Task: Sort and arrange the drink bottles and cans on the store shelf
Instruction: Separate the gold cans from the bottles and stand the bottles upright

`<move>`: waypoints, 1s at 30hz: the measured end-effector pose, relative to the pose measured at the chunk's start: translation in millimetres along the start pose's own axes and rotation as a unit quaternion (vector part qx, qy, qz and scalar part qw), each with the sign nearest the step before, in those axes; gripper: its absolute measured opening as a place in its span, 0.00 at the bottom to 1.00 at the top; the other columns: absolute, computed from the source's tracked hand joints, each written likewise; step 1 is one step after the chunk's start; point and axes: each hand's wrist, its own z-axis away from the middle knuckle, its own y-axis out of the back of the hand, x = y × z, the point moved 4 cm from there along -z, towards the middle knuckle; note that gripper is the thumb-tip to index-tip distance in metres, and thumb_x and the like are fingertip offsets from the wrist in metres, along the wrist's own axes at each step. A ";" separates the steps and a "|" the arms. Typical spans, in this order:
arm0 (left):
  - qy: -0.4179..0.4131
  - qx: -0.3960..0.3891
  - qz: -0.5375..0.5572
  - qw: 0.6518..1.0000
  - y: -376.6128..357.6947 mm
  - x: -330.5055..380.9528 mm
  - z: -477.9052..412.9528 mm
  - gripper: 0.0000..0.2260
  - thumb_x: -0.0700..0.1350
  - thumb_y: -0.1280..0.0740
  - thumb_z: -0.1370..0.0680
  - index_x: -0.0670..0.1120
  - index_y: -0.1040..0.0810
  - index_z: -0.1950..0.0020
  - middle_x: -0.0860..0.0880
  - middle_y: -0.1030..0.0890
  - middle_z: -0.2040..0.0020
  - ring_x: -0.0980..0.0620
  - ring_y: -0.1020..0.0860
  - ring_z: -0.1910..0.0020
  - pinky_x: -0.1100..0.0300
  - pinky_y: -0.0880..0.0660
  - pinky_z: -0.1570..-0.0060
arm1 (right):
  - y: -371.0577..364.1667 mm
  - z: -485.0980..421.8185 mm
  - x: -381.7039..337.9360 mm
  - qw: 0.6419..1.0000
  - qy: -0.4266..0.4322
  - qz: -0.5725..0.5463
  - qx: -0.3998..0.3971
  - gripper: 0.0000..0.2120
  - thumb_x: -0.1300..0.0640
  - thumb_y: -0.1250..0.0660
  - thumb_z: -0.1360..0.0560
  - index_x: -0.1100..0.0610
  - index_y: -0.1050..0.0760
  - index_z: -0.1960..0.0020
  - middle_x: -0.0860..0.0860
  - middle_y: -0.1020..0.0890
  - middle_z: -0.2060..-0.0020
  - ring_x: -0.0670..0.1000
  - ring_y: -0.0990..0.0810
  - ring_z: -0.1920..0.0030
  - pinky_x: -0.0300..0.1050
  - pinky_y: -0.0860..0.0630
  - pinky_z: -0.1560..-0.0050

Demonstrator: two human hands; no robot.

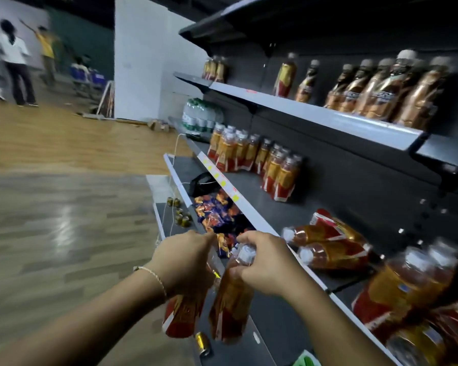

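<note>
Just off the front edge of the shelf [259, 220], the left hand [185, 260] grips one bottle [183, 318] and the right hand [265, 262] a second bottle [230, 307] by the necks; best stood upright beside the standing row [249, 151], labels outward.

Forearms extended, knuckles up; L hand [185, 262] grips bottle [181, 319] by neck, R hand [265, 262] grips 2nd bottle [230, 310].

The bottles [230, 305] at lower centre are amber with red-and-gold labels and white caps; the shelf [251, 191] is dark grey, white-edged.
</note>
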 end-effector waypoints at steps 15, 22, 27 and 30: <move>0.057 0.151 -0.007 0.987 24.8 -59.6 -223.5 0.23 0.55 0.30 0.28 0.55 0.33 0.36 0.49 0.25 0.48 0.45 0.24 0.57 0.58 0.34 0.66 | 51.9 -266.5 21.8 0.990 0.062 -0.045 0.116 0.27 0.52 0.24 0.35 0.46 0.24 0.37 0.47 0.19 0.44 0.51 0.20 0.47 0.48 0.20 0.48; 0.005 0.197 0.012 0.980 20.8 -68.0 -318.4 0.26 0.56 0.28 0.30 0.54 0.33 0.35 0.48 0.25 0.45 0.44 0.22 0.54 0.58 0.30 0.65 | 73.8 -330.6 62.7 0.976 0.061 -0.060 0.199 0.28 0.52 0.23 0.35 0.47 0.24 0.37 0.47 0.18 0.44 0.51 0.19 0.46 0.47 0.20 0.46; -0.074 0.199 0.042 0.976 8.1 -66.5 -395.0 0.28 0.56 0.28 0.29 0.53 0.33 0.31 0.45 0.26 0.41 0.43 0.22 0.53 0.56 0.28 0.63 | 79.8 -380.0 87.7 0.966 0.046 -0.029 0.251 0.27 0.54 0.22 0.34 0.47 0.24 0.36 0.47 0.20 0.41 0.50 0.20 0.43 0.41 0.24 0.43; -0.105 0.178 0.037 0.978 -5.8 -67.3 -443.6 0.28 0.55 0.29 0.30 0.53 0.33 0.33 0.45 0.26 0.45 0.43 0.22 0.55 0.56 0.28 0.64 | 82.1 -414.7 99.5 0.962 0.028 0.004 0.271 0.27 0.57 0.23 0.33 0.50 0.23 0.35 0.48 0.21 0.38 0.50 0.22 0.39 0.35 0.33 0.43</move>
